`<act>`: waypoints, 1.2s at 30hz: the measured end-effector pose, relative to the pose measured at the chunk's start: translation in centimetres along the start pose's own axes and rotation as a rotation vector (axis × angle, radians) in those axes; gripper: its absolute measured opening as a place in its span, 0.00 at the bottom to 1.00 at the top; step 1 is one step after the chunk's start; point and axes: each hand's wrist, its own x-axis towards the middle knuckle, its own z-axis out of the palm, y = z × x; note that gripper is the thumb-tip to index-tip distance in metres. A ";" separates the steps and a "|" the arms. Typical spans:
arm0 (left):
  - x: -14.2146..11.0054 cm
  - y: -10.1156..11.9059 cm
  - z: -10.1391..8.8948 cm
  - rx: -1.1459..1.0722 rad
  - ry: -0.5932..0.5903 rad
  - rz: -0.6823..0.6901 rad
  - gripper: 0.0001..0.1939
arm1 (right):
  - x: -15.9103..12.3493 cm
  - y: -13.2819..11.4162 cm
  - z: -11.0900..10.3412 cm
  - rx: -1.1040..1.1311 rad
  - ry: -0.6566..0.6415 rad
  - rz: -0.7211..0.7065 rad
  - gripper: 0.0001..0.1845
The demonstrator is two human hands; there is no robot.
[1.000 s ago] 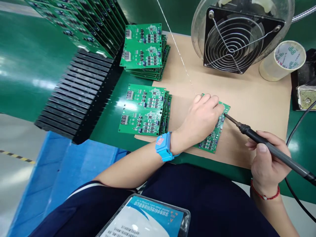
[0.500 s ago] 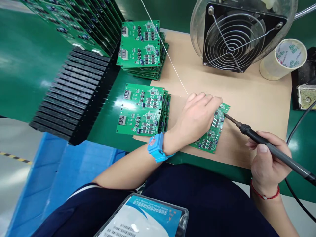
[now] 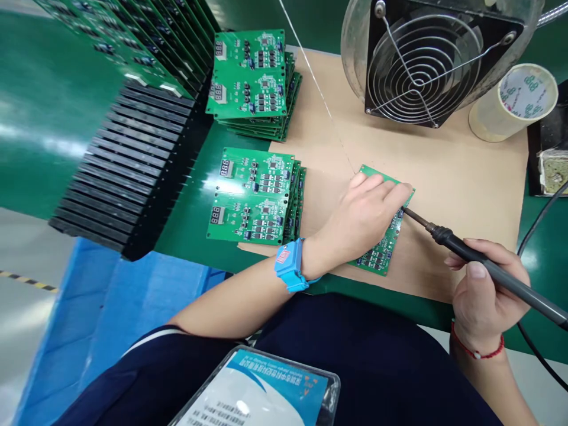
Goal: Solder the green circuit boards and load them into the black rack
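Observation:
A green circuit board [image 3: 380, 255] lies on the brown cardboard mat [image 3: 457, 177]. My left hand [image 3: 361, 216], with a blue wrist strap [image 3: 289, 264], rests on the board, fingers pinched together on a thin solder wire [image 3: 319, 92] that runs up and away. In my right hand [image 3: 481, 290] is a black soldering iron [image 3: 483, 267], gripped like a pen. Its tip touches the board's right edge just below my left fingertips.
Two stacks of green boards [image 3: 255, 195] [image 3: 251, 77] lie left of the mat. A black slotted rack [image 3: 128, 160] with upright boards stands further left. A fume fan [image 3: 426, 56], a tape roll [image 3: 515, 103] and a sponge holder [image 3: 552, 171] sit behind.
My left hand slid slightly right along the board, uncovering its upper left corner. The iron tip stays at the same edge of the board.

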 end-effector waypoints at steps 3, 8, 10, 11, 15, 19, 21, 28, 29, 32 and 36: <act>0.1 0.3 0.2 0.043 0.007 0.039 0.16 | 0.0 0.0 0.0 0.014 -0.001 0.000 0.10; 0.1 0.3 0.5 0.077 0.062 0.065 0.15 | -0.1 -0.1 0.1 0.003 0.026 -0.019 0.10; -0.1 0.2 0.3 0.037 0.089 0.045 0.15 | -0.1 0.0 0.1 0.009 0.058 -0.031 0.11; -0.3 0.2 0.0 -0.007 0.080 0.021 0.14 | -0.1 0.0 0.2 0.018 0.073 -0.039 0.11; -1.9 0.6 -1.6 -0.243 -0.098 -0.067 0.12 | 0.0 0.3 0.3 0.051 0.105 -0.055 0.11; -4.2 1.2 -3.1 -0.225 -0.240 0.090 0.08 | 0.0 0.3 0.4 0.047 0.124 -0.038 0.11; -5.0 1.3 -3.5 -0.128 -0.261 0.175 0.06 | 0.0 0.3 0.5 0.043 0.142 -0.027 0.11; -4.6 0.5 -2.4 0.012 -0.144 0.217 0.06 | 0.1 0.6 0.3 -0.033 0.096 -0.067 0.11; -4.4 0.4 -2.3 -0.022 -0.121 0.185 0.07 | 0.0 0.7 0.2 -0.046 0.096 -0.072 0.11; -3.6 0.6 -2.0 -0.265 -0.048 0.043 0.10 | -0.4 0.7 0.3 -0.074 0.073 -0.063 0.12; -2.8 1.7 -2.3 -0.569 0.080 -0.018 0.11 | -0.8 0.2 0.8 -0.037 -0.063 -0.039 0.18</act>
